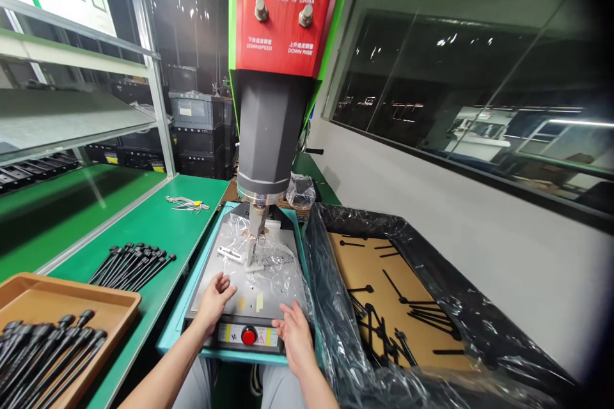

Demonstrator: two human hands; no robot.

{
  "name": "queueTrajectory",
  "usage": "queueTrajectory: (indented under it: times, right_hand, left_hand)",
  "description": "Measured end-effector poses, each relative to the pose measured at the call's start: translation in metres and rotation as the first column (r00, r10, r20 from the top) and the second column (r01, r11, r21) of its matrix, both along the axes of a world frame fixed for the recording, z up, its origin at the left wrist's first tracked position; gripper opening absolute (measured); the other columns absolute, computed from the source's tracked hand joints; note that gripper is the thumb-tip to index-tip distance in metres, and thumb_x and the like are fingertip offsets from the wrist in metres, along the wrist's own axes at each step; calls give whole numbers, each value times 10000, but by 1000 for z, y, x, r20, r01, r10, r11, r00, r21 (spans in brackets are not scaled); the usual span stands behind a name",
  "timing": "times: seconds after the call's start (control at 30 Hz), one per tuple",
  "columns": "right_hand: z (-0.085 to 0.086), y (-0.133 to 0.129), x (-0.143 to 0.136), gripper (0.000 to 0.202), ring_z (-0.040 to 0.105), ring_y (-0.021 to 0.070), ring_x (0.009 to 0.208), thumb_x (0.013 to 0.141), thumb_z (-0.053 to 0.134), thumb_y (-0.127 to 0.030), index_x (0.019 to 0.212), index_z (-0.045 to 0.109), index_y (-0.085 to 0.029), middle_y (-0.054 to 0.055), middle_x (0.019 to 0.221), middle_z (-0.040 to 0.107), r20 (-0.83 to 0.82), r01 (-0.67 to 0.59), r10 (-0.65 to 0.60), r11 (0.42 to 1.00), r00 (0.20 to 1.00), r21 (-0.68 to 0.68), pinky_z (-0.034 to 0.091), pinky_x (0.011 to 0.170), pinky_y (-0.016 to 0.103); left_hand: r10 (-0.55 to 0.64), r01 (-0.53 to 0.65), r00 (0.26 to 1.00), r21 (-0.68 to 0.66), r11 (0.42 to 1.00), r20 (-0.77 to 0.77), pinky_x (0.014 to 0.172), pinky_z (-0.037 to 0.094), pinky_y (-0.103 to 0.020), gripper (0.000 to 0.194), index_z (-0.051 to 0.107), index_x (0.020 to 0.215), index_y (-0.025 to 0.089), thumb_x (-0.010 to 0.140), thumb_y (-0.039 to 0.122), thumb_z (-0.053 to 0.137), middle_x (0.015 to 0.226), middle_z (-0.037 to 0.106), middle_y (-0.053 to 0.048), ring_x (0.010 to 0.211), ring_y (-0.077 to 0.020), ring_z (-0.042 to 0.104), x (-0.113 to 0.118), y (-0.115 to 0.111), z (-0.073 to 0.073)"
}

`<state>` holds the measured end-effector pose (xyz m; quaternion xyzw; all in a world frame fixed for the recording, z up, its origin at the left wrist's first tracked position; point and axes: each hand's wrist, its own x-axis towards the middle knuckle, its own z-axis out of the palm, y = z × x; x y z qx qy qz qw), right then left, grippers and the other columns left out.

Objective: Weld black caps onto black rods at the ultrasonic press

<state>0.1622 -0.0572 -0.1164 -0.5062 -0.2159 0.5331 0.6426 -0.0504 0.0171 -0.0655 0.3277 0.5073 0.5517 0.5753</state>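
Both hands rested open and grasping nothing on the press base plate [268, 297], left hand [214, 303] near the front-left edge, right hand [293, 332] beside the red button [248, 335], with the black rod [252, 249] standing upright under the press head [269, 140].

Rods [132, 265] left of press [268, 140]

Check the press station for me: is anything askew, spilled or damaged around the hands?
Nothing looks damaged or spilled. The clear plastic film over the machine plate is crumpled, and the black rods in the lined box lie scattered every way. Both hands, left hand and right hand, are empty near the red button.
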Motion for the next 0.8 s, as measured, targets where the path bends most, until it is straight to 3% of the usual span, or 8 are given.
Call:
queueTrajectory:
  times: [0.17, 0.3, 0.37, 0.47, 0.5, 0.57, 0.67, 0.8]
  right_hand:
    - [18, 11, 10, 534, 613, 170, 795, 723, 656, -354, 1240, 570, -249, 98, 1341, 511, 116, -35, 19, 990, 993, 138, 412, 474, 216]
    - [27, 16, 13, 371, 578, 214, 978, 791, 624, -391, 1129, 654, -242, 85, 1321, 540, 103, -89, 62, 953, 993, 288, 472, 620, 256]
    - [26, 22, 5, 358, 600, 209, 894, 793, 621, -392, 1105, 666, -223, 95, 1219, 609, 170, -194, 153, 946, 974, 259, 477, 622, 272]
    - [27, 39, -13, 377, 593, 171, 676, 810, 579, -378, 1123, 658, -184, 78, 990, 681, 434, -365, 272, 919, 859, 147, 480, 585, 280]
    - [30, 48, -19, 378, 598, 175, 695, 822, 554, -369, 1137, 652, -183, 73, 981, 678, 534, -388, 251, 908, 808, 160, 497, 624, 293]
    - [42, 68, -28, 367, 609, 207, 855, 843, 503, -339, 1142, 651, -185, 85, 1044, 652, 703, -360, 76, 895, 707, 264, 510, 764, 332]
    - [69, 101, -34, 405, 538, 245, 1093, 852, 462, -298, 1210, 608, -177, 122, 1182, 575, 805, -283, -172, 878, 568, 387, 433, 958, 394]
    - [101, 142, -34, 476, 436, 268, 1218, 841, 485, -322, 1289, 534, -166, 140, 1295, 485, 835, -264, -228, 878, 501, 398, 314, 1064, 436]
  left_hand:
    - [-130, 130, 988, -6, 991, 78, 726, 476, -245, 493, 602, 994, 136, 588, 276, 843, 824, 682, -49, 757, -152, 651, 13, 3, 13]
    - [-211, 214, 962, 3, 977, 170, 625, 464, -233, 327, 603, 788, 145, 640, 358, 801, 661, 614, 19, 603, -121, 609, 18, -10, 27]
    - [-226, 230, 950, 8, 973, 217, 608, 461, -223, 304, 588, 766, 154, 654, 348, 794, 654, 609, 26, 601, -117, 606, 19, -16, 33]
    - [-226, 232, 934, 8, 973, 275, 620, 477, -222, 278, 582, 771, 160, 665, 306, 793, 680, 623, 17, 625, -119, 615, 22, -21, 38]
    - [-220, 229, 931, 6, 973, 292, 634, 487, -225, 271, 586, 779, 159, 665, 289, 795, 688, 627, 15, 631, -118, 618, 23, -22, 40]
    - [-201, 213, 926, -5, 977, 318, 648, 500, -226, 264, 597, 799, 157, 663, 259, 798, 700, 634, 14, 636, -115, 623, 23, -21, 42]
    - [-172, 189, 920, -12, 982, 353, 640, 510, -224, 265, 612, 833, 157, 662, 240, 797, 733, 656, 14, 643, -113, 634, 24, -19, 48]
    - [-170, 175, 902, 25, 984, 397, 631, 518, -224, 251, 616, 809, 153, 653, 223, 800, 749, 666, 10, 634, -109, 635, 25, -13, 61]
